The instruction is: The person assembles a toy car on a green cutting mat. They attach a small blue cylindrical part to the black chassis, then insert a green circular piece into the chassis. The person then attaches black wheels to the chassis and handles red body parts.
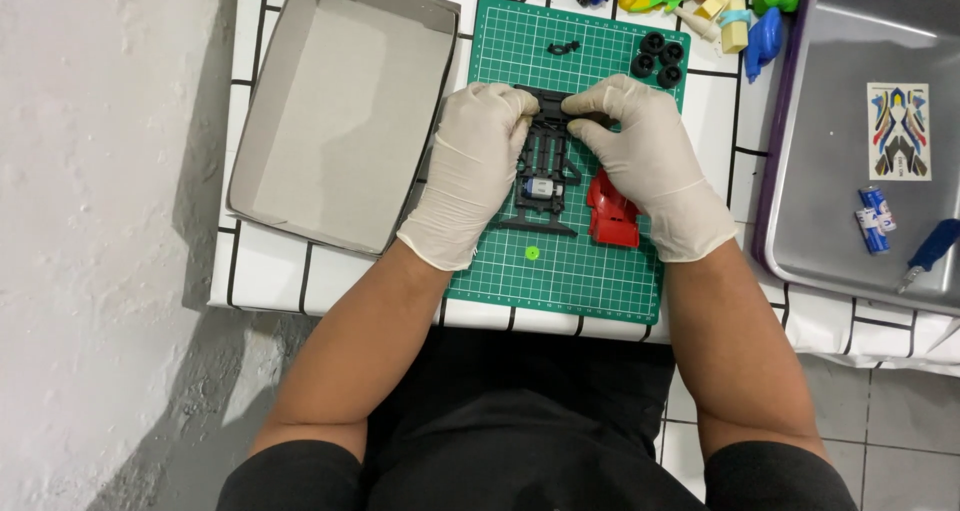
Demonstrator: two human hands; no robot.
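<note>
Both hands [560, 146] pinching the far end of the black chassis [545, 176], long axis straight away from the person.

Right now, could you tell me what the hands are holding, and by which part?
Both hands, left and right, hold the black toy car frame by its far end, fingers pinching its two corners.

Both hands [560, 166] wear white gloves — clothing black, short-sleeved.

Matt black plastic chassis [545, 161]; tray [830, 121] seemingly brushed metal.
</note>
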